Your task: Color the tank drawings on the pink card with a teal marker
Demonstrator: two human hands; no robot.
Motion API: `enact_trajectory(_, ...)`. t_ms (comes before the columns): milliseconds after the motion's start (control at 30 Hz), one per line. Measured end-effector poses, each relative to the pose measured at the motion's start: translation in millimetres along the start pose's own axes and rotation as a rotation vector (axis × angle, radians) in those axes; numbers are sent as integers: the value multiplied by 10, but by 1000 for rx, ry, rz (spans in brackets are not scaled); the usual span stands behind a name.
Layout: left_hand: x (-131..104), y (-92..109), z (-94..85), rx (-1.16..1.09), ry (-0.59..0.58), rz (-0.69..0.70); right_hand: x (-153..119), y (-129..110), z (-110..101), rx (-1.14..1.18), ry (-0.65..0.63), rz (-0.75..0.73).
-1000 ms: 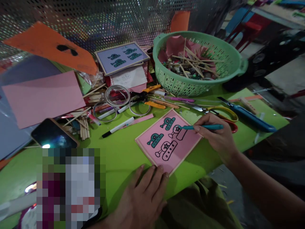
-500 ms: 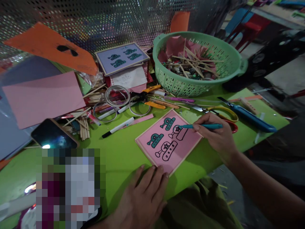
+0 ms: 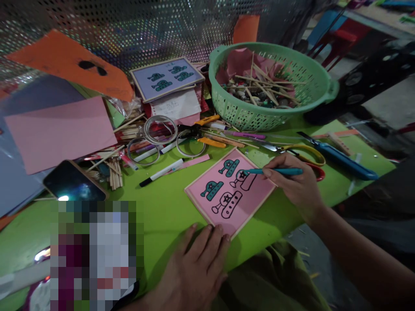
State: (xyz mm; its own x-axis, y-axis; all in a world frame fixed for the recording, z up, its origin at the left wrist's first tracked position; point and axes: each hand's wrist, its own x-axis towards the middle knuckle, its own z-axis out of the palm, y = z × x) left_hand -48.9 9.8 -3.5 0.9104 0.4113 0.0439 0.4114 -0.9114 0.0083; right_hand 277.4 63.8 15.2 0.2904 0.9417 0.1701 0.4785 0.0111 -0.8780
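1. The pink card [image 3: 256, 201] lies on the green counter [image 3: 162, 211], right of the frame's centre. Of its four outlined vehicles, two are filled teal, one is partly coloured and the lowest has no fill that shows.
2. The right hand [image 3: 293, 183], right of centre, has its fingers drawn narrow around the teal pen [image 3: 280, 171]. The pen's tip is at the partly coloured vehicle [image 3: 244, 180], beside its star; whether it presses on the card cannot be told.
3. The left hand [image 3: 201, 259], lower centre, lies flat, empty, fingers slightly apart, tips at the card's lower edge. A light, even hold there should stop the card from turning under the strokes.
4. Around the star, short strokes drawn away from the black line would probably be safest, so that its points stay pink as on the filled ones.
5. Working with the wrist lifted should help to avoid smearing fresh ink.
6. The wider lower body can take longer strokes, laid in one direction, with the small ovals left uncoloured.
7. The scissors [image 3: 271, 147] lie close behind the right hand, so small wrist movements are wise.
8. The framed purple card [image 3: 167, 79], upper centre, shows four teal vehicles, a handy guide for even coverage.
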Motion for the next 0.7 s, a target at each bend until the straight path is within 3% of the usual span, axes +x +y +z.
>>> enact_trajectory(200,24,-7,-28,14,108,-20,-3,17,3,-31,-14,-18)
enact_trajectory(367,50,-13,-67,28,82,-6,-2,-10,6,-44,-44,-19)
enact_trajectory(500,56,-3,-56,-2,131,-41,0,-12,4,-50,-71,-31)
enact_trajectory(700,61,2,-61,7,139,-31,-1,0,11,-42,-40,-7)
